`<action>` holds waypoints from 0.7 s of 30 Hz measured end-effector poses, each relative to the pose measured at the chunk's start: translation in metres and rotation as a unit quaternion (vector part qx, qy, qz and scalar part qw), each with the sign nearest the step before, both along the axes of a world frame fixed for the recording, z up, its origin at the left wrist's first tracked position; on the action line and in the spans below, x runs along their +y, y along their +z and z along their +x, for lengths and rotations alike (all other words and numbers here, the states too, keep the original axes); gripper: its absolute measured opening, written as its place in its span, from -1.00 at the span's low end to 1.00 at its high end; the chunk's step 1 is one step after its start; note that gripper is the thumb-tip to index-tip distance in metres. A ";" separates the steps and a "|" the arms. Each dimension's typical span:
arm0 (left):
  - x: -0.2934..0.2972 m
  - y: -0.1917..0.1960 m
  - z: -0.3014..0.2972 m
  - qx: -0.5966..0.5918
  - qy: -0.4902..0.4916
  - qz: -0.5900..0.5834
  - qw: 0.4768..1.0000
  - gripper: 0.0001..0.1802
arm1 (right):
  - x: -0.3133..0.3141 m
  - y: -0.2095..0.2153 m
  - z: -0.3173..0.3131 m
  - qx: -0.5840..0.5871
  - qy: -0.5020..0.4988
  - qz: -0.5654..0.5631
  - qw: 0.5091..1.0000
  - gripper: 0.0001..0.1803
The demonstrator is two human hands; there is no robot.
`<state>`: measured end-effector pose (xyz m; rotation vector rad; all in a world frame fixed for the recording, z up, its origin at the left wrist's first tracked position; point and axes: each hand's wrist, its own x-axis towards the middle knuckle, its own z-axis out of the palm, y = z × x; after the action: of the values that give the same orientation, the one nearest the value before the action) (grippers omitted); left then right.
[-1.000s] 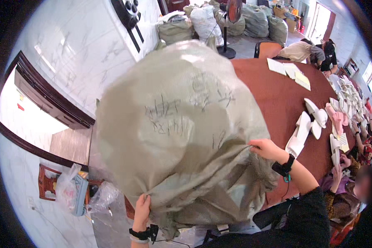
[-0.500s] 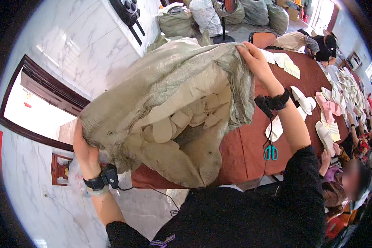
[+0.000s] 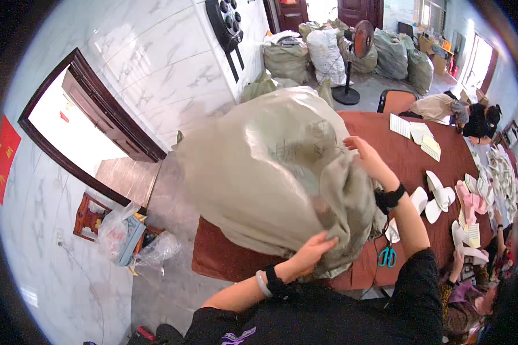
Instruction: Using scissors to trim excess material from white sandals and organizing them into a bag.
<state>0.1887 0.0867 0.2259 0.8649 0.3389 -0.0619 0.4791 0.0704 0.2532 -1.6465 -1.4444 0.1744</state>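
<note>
A large greenish-grey woven sack (image 3: 242,167) fills the middle of the view, bulging over the brown-covered table. Its contents are hidden now. Low on the sack's near right side, my left hand (image 3: 311,253) pinches a fold of the material. Higher up, my right hand (image 3: 371,161) lies against the sack's right side, its fingers stretched out and slightly apart. The bunched part of the sack (image 3: 351,201) sits between the two hands. Teal-handled scissors (image 3: 387,257) lie on the table, just right of the sack.
White slippers (image 3: 439,197), pink slippers (image 3: 471,202) and paper sheets (image 3: 423,135) lie on the brown tablecloth (image 3: 374,123) at right. Co-workers sit along that side. A standing fan (image 3: 361,40) and several full sacks (image 3: 391,53) stand behind. A chair with plastic bags (image 3: 124,236) is at left.
The sack's open mouth, with pale sole-shaped pieces inside, has turned out of sight. My left hand has moved from the far left to the near right side. My right hand has lowered.
</note>
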 end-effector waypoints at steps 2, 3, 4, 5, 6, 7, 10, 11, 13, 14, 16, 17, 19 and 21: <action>0.011 -0.035 -0.002 0.007 -0.049 -0.023 0.998 -0.62 | 0.045 0.002 -0.018 0.004 -0.044 -0.064 0.997 -0.60; 0.018 -0.049 -0.002 0.021 -0.102 -0.050 0.993 -0.61 | 0.069 0.009 -0.034 -0.027 -0.028 -0.058 0.998 -0.56; 0.023 -0.050 0.000 0.030 -0.140 -0.032 0.989 -0.58 | 0.091 0.002 -0.034 -0.079 -0.043 -0.066 0.994 -0.44; 0.030 -0.052 0.000 0.042 -0.174 -0.014 0.984 -0.55 | 0.117 -0.003 -0.035 -0.108 -0.055 -0.099 0.988 -0.36; 0.038 -0.062 0.000 0.074 -0.212 0.040 0.974 -0.47 | 0.143 -0.006 -0.038 -0.136 -0.065 -0.132 0.980 -0.28; 0.044 -0.072 -0.002 0.067 -0.215 0.046 0.973 -0.47 | 0.167 -0.008 -0.041 -0.143 -0.070 -0.127 0.979 -0.28; 0.068 -0.090 -0.007 0.043 -0.295 0.150 0.943 -0.40 | 0.233 -0.016 -0.028 -0.241 -0.188 -0.256 0.917 -0.07; 0.079 -0.089 -0.008 0.055 -0.342 0.164 0.924 -0.36 | 0.252 -0.022 -0.016 -0.243 -0.193 -0.251 0.917 -0.07; 0.099 -0.105 -0.018 0.065 -0.381 0.182 0.904 -0.33 | 0.282 -0.029 0.008 -0.239 -0.247 -0.290 0.893 -0.04; 0.110 -0.125 -0.031 0.015 -0.346 0.223 0.911 -0.31 | 0.296 -0.035 0.017 -0.236 -0.264 -0.291 0.889 -0.05; 0.154 -0.077 -0.042 -0.078 -0.326 0.300 0.893 -0.25 | 0.305 -0.045 0.039 -0.244 -0.273 -0.293 0.883 -0.33; 0.179 -0.062 -0.057 -0.083 -0.275 0.284 0.915 -0.28 | 0.309 -0.052 0.048 -0.247 -0.267 -0.296 0.883 -0.33; 0.234 -0.035 -0.084 -0.080 -0.153 0.272 0.947 -0.38 | 0.313 -0.072 0.072 -0.210 -0.272 -0.323 0.882 -0.69; 0.305 -0.030 -0.108 -0.036 0.020 0.246 0.968 -0.56 | 0.315 -0.093 0.080 -0.299 -0.317 -0.199 0.877 -0.89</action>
<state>0.0804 0.3921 0.1955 1.3480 0.3071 0.0960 0.5596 0.3853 0.1600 -2.5907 -1.2440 -0.4849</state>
